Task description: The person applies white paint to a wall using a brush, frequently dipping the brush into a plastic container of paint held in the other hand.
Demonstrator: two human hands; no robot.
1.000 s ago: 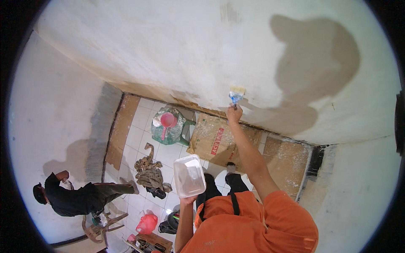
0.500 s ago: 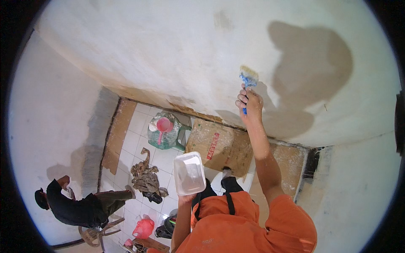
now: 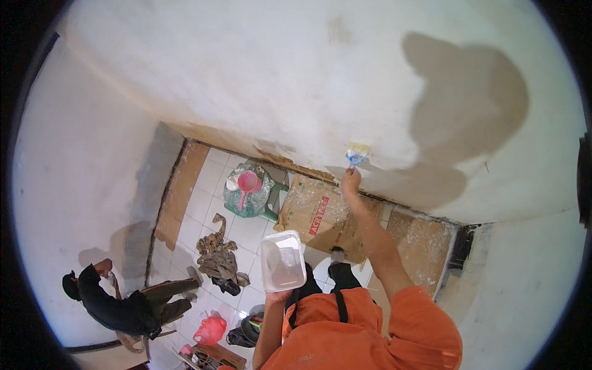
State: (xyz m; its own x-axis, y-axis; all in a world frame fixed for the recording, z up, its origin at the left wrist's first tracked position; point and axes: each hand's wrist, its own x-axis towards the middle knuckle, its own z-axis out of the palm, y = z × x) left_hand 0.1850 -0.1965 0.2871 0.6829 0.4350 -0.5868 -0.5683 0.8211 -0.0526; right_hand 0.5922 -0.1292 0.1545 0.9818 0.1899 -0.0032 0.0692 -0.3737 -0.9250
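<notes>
My right hand (image 3: 351,179) is closed round the handle of a wide paintbrush (image 3: 356,153) with blue on its handle and pale bristles. The bristles are at the whitish wall (image 3: 277,80), low on its surface. My left hand (image 3: 279,296) holds a white rectangular plastic tub (image 3: 283,261) from beneath and at its near end, in front of my body. Its open top faces up; a whitish layer shows inside, though I cannot tell how much.
A green stool (image 3: 250,203) bears a pink dipper (image 3: 248,182). Flattened cardboard (image 3: 314,213) lies along the wall's foot. Crumpled cloth (image 3: 219,259), a red plastic bag (image 3: 210,330) and a black bag (image 3: 242,334) lie on the tiles. At left, a person in dark clothes (image 3: 120,311) faces another wall.
My right hand has moved the paintbrush down the wall, toward the floor. The left hand still holds the tub. The person at left has shifted slightly, and the view has turned a little.
</notes>
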